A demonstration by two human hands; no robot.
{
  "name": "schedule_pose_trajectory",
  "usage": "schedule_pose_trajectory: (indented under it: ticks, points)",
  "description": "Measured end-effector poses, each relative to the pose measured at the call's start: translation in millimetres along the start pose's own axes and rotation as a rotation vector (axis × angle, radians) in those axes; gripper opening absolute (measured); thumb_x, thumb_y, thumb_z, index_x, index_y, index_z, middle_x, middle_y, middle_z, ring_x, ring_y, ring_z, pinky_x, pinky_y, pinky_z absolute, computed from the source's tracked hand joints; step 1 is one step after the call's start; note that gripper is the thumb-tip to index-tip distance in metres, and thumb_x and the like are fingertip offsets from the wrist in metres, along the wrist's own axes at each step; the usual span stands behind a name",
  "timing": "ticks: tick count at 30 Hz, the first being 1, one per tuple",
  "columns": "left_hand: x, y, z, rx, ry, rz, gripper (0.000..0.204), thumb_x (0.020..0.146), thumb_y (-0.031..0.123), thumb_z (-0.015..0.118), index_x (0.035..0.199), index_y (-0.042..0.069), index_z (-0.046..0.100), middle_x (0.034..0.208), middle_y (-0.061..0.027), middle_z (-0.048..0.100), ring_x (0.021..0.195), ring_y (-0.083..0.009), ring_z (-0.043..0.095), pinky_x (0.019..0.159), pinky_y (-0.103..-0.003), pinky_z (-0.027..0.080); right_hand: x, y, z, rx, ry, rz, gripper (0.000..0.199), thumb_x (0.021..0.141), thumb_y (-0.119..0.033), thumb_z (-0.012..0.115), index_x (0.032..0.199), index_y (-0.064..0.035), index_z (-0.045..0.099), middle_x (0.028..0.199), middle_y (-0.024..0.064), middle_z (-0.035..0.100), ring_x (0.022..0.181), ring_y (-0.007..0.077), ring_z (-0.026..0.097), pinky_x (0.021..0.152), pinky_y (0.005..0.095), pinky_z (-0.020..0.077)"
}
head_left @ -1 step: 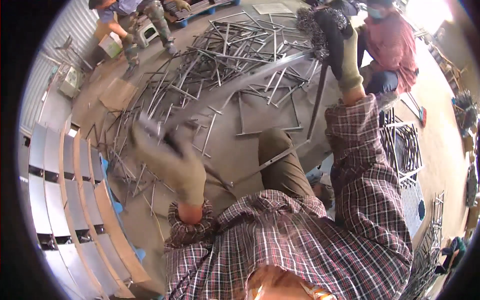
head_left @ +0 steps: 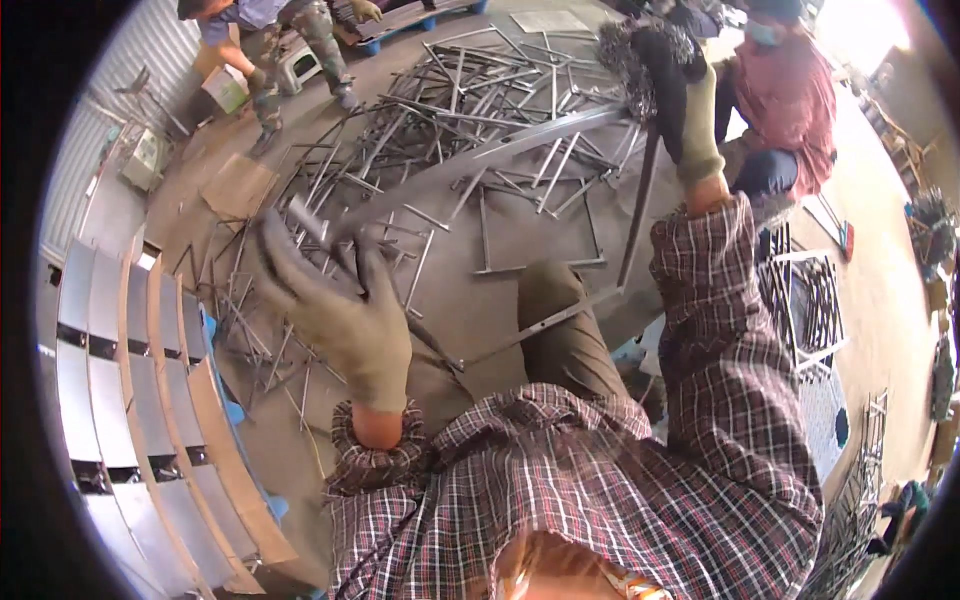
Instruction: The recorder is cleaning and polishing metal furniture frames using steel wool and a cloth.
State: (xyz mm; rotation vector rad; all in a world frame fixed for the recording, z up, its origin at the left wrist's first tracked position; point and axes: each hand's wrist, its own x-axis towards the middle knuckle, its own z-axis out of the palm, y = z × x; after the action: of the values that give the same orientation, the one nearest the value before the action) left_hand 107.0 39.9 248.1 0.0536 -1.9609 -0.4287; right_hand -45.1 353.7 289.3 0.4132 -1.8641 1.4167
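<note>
I hold a large frame of thin grey metal bars (head_left: 480, 150) up in front of me. My left hand (head_left: 340, 310), in an olive work glove, grips the frame's near left end. My right hand (head_left: 672, 95), in a dark-palmed glove with an olive cuff, is raised and shut on the frame's far right corner. From that corner a side bar (head_left: 635, 215) runs down toward my knee (head_left: 560, 320). My plaid sleeves fill the lower part of the view.
A heap of loose metal rods and small frames (head_left: 470, 95) covers the concrete floor ahead. One person in red (head_left: 785, 90) sits at the right, another (head_left: 270, 30) bends at the top left. Curved metal sheets (head_left: 110, 340) lie at the left, wire racks (head_left: 800, 300) at the right.
</note>
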Motion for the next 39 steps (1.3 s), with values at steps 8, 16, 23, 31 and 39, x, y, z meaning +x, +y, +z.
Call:
schedule_pose_trajectory:
  ticks: [8, 16, 23, 31, 39]
  points:
    - [43, 41, 44, 0.025, -0.695, 0.186, 0.029, 0.084, 0.037, 0.065, 0.097, 0.011, 0.059, 0.089, -0.012, 0.065, 0.084, -0.0318, 0.064, 0.068, -0.043, 0.05, -24, -4, 47, -0.131, 0.11, -0.163, 0.037, 0.092, -0.015, 0.063, 0.123, -0.0001, 0.052, 0.099, 0.0057, 0.067, 0.092, 0.0131, 0.063, 0.079, 0.0301, 0.0507]
    - [39, 58, 42, 0.066, -0.504, 0.393, 0.031, 0.084, 0.042, 0.063, 0.084, 0.012, 0.055, 0.074, -0.0081, 0.063, 0.069, -0.0305, 0.064, 0.056, -0.043, 0.047, -8, 24, -4, -0.331, -0.172, -0.468, 0.038, 0.099, -0.02, 0.05, 0.13, 0.0026, 0.048, 0.124, 0.0122, 0.058, 0.109, 0.0176, 0.059, 0.1, 0.0348, 0.0442]
    - [32, 48, 48, 0.008, -0.481, 0.323, 0.027, 0.083, 0.038, 0.065, 0.089, 0.013, 0.057, 0.076, -0.007, 0.064, 0.071, -0.0303, 0.065, 0.057, -0.043, 0.047, 0, 17, -54, 0.466, 0.233, 0.042, 0.038, 0.098, -0.027, 0.05, 0.124, 0.0003, 0.055, 0.114, 0.0057, 0.062, 0.093, 0.0121, 0.062, 0.077, 0.0273, 0.0508]
    - [23, 31, 44, 0.059, -0.467, 0.292, 0.024, 0.084, 0.037, 0.065, 0.089, 0.015, 0.059, 0.077, -0.0056, 0.065, 0.07, -0.0299, 0.064, 0.055, -0.042, 0.046, -118, 37, 37, -0.269, 0.074, -0.032, 0.062, 0.077, -0.014, 0.077, 0.124, -0.0015, 0.038, 0.103, 0.0183, 0.061, 0.086, 0.0257, 0.059, 0.077, 0.0323, 0.0501]
    - [22, 22, 69, 0.16, -0.416, 0.276, 0.029, 0.087, 0.043, 0.061, 0.083, 0.015, 0.059, 0.073, -0.007, 0.064, 0.063, -0.0319, 0.063, 0.05, -0.043, 0.044, -153, 94, 25, -0.257, -0.069, 0.132, 0.072, 0.072, -0.014, 0.078, 0.129, 0.0007, 0.036, 0.096, 0.0137, 0.059, 0.083, 0.0327, 0.058, 0.076, 0.0387, 0.0498]
